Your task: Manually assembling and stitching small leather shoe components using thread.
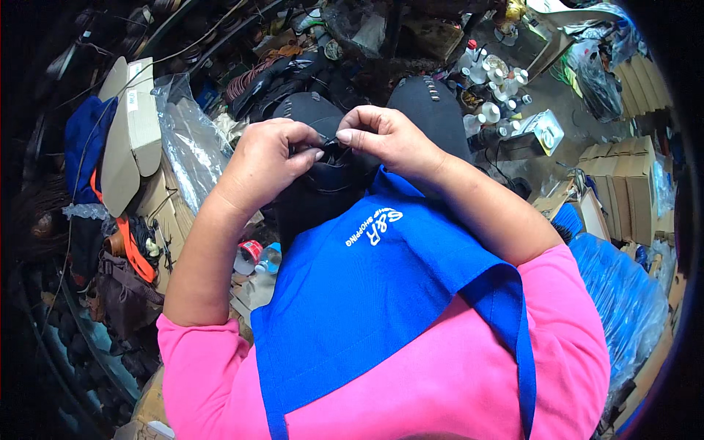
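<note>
Both of my hands meet over my lap, thumbs and fingertips pinched close together. Between them is a small, dark, thin piece (332, 149), too dark to name. My left hand (265, 150) grips its left side with thumb and forefinger. From the right, my right hand (392, 141) pinches it between thumb and curled forefinger. Just below the fingertips lies a smooth black curved item (330, 177), partly lost against my dark trousers (433, 110). A blue apron (367, 286) with white lettering covers my front and reaches up near the right wrist.
Several plastic bottles (491, 112) stand at the far right by a white tin (543, 132). Cardboard boxes (620, 183) and a blue plastic-wrapped bundle (616, 286) lie on the right. Cardboard (139, 132), clear plastic sheeting (191, 143) and an orange strap (136, 251) crowd the left.
</note>
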A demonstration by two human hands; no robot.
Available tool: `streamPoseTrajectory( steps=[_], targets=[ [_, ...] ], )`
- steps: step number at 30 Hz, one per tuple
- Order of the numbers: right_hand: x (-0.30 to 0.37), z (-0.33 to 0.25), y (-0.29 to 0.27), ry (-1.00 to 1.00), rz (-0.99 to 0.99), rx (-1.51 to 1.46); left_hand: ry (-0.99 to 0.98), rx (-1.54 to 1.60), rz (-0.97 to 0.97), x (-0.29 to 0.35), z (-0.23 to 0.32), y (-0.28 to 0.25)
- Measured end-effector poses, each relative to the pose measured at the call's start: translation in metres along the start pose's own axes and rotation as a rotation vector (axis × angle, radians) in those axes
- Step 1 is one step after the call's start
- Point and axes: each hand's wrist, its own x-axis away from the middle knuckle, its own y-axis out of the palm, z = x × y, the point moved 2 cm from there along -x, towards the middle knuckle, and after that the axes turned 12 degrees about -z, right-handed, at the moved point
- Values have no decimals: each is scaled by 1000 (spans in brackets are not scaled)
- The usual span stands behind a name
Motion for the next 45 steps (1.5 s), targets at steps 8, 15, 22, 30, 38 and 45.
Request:
streamPoseTrajectory(
  steps=[8, 15, 22, 30, 38, 45],
  targets=[
    [1, 5, -3, 17, 18, -325, -146, 494, 42, 5, -19, 10],
    [-6, 2, 13, -95, 11, -86, -136, 396, 103, 7, -17, 13],
    [-2, 4, 6, 25, -67, -55, -106, 580, 149, 13, -19, 21],
    [6, -25, 5, -155, 19, 970, -32, 522, 216, 16, -24, 27],
    [-11, 4, 11, -154, -164, -165, 21, 533, 292, 19, -22, 32],
    [-16, 5, 13, -58, -151, -221, 45, 596, 308, 21, -26, 34]
  ],
)
